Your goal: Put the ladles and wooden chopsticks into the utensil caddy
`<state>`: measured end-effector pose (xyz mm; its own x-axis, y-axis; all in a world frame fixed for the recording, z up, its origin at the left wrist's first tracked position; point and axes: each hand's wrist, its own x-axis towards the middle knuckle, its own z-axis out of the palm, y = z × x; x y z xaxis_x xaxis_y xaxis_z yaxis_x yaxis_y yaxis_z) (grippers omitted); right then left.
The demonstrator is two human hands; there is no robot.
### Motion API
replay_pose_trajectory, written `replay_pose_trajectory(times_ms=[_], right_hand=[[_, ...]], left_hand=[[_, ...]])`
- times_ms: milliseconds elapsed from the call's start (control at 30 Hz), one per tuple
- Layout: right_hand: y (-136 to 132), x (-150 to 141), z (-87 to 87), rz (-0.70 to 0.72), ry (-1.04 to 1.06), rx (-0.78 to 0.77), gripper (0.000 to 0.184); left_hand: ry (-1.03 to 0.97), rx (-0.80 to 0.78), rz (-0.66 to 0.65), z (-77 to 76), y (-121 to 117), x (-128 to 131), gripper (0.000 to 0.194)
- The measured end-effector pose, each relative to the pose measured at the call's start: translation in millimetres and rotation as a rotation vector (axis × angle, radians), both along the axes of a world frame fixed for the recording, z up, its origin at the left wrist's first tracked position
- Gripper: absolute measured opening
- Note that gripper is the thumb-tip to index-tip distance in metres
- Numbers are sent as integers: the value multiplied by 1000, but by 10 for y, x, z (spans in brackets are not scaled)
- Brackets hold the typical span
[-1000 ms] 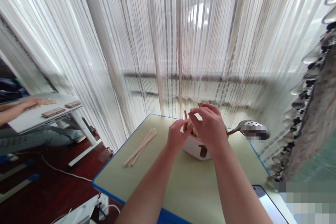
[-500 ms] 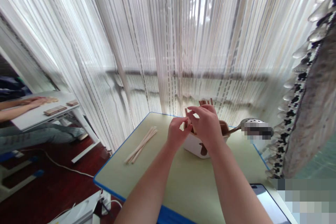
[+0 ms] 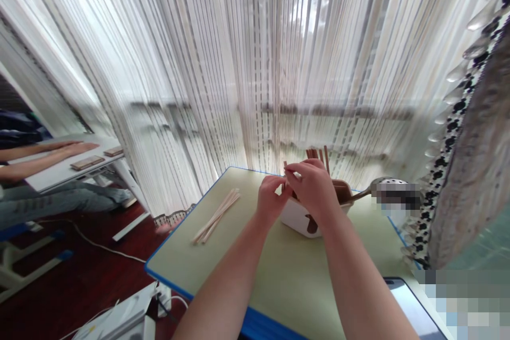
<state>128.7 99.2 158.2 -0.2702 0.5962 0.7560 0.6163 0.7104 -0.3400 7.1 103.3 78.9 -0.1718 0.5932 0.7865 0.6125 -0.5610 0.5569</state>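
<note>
A white utensil holder [image 3: 297,219] with a brown inside and a dark printed figure stands on the pale green table. My left hand [image 3: 272,199] is at its near left rim, thumb and fingertips pinched round thin chopsticks [image 3: 285,164]. From above, my right hand [image 3: 314,183] closes its fingers on the same chopsticks, whose tips poke up past the fingertips. Behind my right hand several brown chopsticks [image 3: 317,154] rise from the holder. A slotted metal ladle [image 3: 362,193] leans out on the right. Pale loose chopsticks [image 3: 217,216] lie in a bundle left of my hands.
A phone or tablet [image 3: 410,300] lies at the table's near right. The blue-edged table [image 3: 175,260] stands against a striped curtain [image 3: 223,64]. At far left another person's hands [image 3: 75,149] rest on a white table with wooden blocks [image 3: 87,162]. A white appliance [image 3: 119,321] sits below.
My hands stay together at the holder, with only small finger shifts. The view has turned slightly. At the far table, the other person's hands have flattened and reach further right.
</note>
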Motion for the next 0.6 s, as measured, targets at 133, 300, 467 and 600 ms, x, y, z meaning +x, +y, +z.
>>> replay_pose_trajectory(times_ms=[133, 300, 467, 600], right_hand=[[-1, -8, 2, 88, 38, -49, 20], [69, 41, 0, 223, 287, -234, 35], [208, 7, -86, 290, 389, -401, 42], [348, -69, -235, 320, 514, -567, 47]], left_hand=[[10, 15, -4, 12, -14, -22, 8], [-26, 5, 10, 16, -21, -19, 8], [-53, -16, -38, -14, -27, -8, 13], [-163, -10, -161, -73, -38, -42, 42]])
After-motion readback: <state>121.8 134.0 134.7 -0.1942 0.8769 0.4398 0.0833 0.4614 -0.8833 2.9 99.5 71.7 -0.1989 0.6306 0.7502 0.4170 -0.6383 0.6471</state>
